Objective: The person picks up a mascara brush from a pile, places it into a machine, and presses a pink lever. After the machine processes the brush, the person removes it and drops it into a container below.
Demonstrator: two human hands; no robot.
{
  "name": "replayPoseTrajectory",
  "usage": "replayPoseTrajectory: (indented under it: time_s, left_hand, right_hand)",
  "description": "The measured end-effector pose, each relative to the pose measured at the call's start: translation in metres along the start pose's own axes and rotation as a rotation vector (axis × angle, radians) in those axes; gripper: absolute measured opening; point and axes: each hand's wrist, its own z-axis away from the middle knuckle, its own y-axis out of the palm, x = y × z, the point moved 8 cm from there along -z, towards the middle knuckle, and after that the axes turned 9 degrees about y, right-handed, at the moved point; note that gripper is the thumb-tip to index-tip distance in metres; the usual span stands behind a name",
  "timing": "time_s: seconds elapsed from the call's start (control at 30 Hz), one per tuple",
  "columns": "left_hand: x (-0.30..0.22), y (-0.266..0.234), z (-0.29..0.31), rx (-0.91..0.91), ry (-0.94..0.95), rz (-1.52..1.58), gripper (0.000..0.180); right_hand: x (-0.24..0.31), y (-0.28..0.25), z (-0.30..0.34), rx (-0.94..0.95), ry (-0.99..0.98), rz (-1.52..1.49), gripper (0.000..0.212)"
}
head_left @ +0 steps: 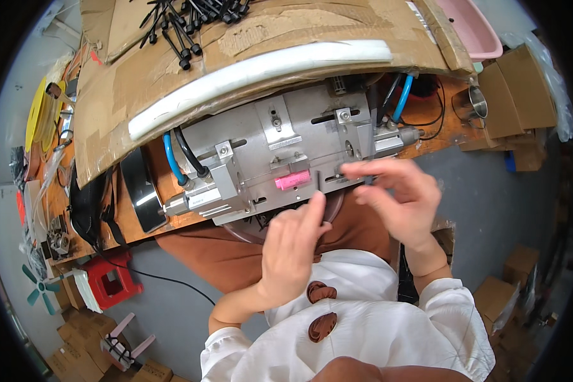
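My left hand (291,245) is closed in front of the metal fixture (254,130), with a short thin black rod (318,181) standing up from its fingertips. To its right, my right hand (398,194) has its thumb and fingers curled together around a small dark piece (368,181), mostly hidden by the fingers. A pink cylindrical piece (293,180) rests at the front middle of the fixture, just left of the black rod. Neither hand touches it. Metal cylinders with hoses flank the fixture, a left cylinder (197,196) and a right cylinder (395,140).
A cardboard cover (108,121) with a white padded edge (261,76) arches over the fixture. Several black rods with knobbed ends (184,54) lie on top. Behind stands a pink basket (474,28); a metal cup (470,104) is at right. A red stool (108,280) stands on the floor.
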Motion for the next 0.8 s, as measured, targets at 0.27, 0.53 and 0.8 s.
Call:
replayPoseTrajectory:
  time_s: [0.27,0.53,0.8]
  left_hand:
    - [-0.009,0.003,-0.064,-0.138,0.239,-0.060,0.052]
    - [0.118,-0.073,-0.131,-0.013,-0.074,-0.478,0.027]
    - [0.150,-0.091,-0.125,0.100,-0.255,-0.125,0.018]
  right_hand:
    - [0.034,0.000,-0.014,-0.164,-0.249,0.239,0.025]
    - [0.094,-0.205,-0.130,-0.797,-0.299,0.928,0.025]
    - [0.072,-0.226,-0.193,-0.675,-0.261,0.870,0.030]
